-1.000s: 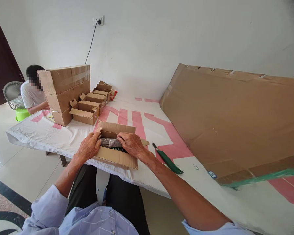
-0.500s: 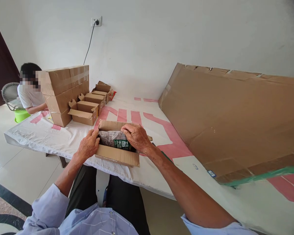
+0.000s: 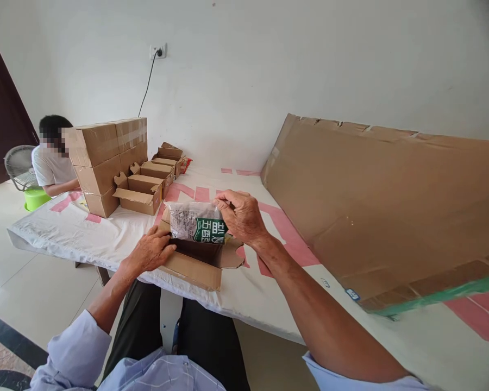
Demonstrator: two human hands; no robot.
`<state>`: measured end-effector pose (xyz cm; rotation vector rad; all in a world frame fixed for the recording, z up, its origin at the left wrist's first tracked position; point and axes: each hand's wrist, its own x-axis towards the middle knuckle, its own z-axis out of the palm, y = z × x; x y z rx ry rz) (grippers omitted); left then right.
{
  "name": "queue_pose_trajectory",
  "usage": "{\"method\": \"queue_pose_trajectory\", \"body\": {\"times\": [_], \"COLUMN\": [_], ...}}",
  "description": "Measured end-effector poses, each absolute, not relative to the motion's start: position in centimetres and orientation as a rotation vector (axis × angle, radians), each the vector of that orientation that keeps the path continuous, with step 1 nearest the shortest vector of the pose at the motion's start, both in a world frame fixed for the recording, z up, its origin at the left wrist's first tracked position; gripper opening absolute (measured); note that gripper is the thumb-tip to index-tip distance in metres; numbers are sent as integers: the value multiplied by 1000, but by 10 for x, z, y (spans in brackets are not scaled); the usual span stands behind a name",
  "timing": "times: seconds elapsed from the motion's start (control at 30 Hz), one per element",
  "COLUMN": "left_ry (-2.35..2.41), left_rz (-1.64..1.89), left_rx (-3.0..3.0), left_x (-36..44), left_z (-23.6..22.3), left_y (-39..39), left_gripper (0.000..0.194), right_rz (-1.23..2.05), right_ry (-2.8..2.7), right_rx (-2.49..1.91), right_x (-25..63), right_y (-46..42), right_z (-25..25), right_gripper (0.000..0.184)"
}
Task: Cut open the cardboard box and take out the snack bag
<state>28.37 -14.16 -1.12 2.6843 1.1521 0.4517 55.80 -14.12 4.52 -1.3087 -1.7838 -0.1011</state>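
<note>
A plastic food packet (image 3: 193,222) with a green label and white characters is tilted up just above an open cardboard box (image 3: 195,269). My right hand (image 3: 242,217) pinches the packet by its right upper edge. At the box's left end lies my left hand (image 3: 152,251), its fingers curled over the rim and gripping it. The box stands near the front edge of the table, with one side flap leaning toward me and an end flap out to the right. Part of its inside shows dark below the packet.
Several open boxes (image 3: 140,190) stand in a row at the back left, beside a stack of closed cartons (image 3: 101,163). A large cardboard sheet (image 3: 383,212) leans along the right. Beyond the stack, a person (image 3: 55,157) sits near a fan (image 3: 20,165).
My right hand has raised the packet from inside the box to above it. The box has shifted slightly toward me, and my left hand remains at its left end.
</note>
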Motion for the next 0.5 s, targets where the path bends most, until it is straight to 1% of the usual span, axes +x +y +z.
{"method": "queue_pose_trajectory", "body": {"times": [0.07, 0.1, 0.2, 0.27, 0.3, 0.37, 0.4, 0.43, 0.5], "left_ry": [1126, 1158, 1283, 1250, 1201, 1108, 1065, 1013, 882], "left_rz": [433, 508, 932, 1094, 1071, 891, 782, 683, 614], "left_rx": [2647, 2594, 2388, 2342, 2365, 2428, 2448, 2443, 2329], "left_x": [275, 269, 251, 247, 248, 258, 264, 271, 283], "left_z": [-13, -11, 9, 30, 41, 58, 64, 68, 68], "left_y": [-135, -131, -116, -108, -105, -99, -96, -93, -87], "left_gripper": [26, 24, 34, 45, 57, 81, 88, 88, 74], "right_rz": [-133, -144, -171, -179, -179, -178, -182, -193, -249], "right_ry": [-1841, -1870, -1986, -2086, -2140, -2232, -2265, -2290, -2312], "right_rx": [-1335, -1337, -1278, -1225, -1207, -1177, -1156, -1130, -1059], "right_x": [561, 562, 562, 558, 554, 543, 537, 531, 521], "right_y": [-139, -138, -134, -131, -130, -126, -124, -123, -119], "right_z": [55, 59, 70, 78, 82, 90, 93, 97, 104], "right_gripper": [27, 27, 29, 29, 30, 29, 29, 28, 29]}}
